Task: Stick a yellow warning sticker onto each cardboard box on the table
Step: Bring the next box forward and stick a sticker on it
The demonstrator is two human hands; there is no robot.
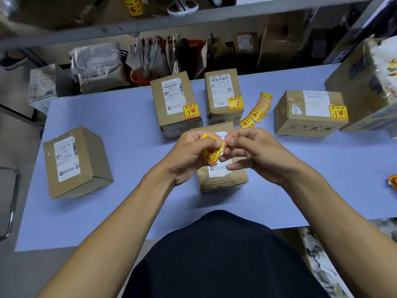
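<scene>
From my head view, my left hand (pixel 189 153) pinches a yellow sticker (pixel 212 150) above the near box (pixel 221 179). My right hand (pixel 253 151) nips its right corner, I'd guess to peel the backing. It looks thin, floppy and tacky, best held by the edges. It is red-printed and square.

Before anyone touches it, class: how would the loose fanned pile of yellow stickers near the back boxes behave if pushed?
The sticker pile looks thin and light, already fanned out, so it would probably slide apart across the smooth blue table. The sheets likely flex, like the sticker held between both hands.
</scene>
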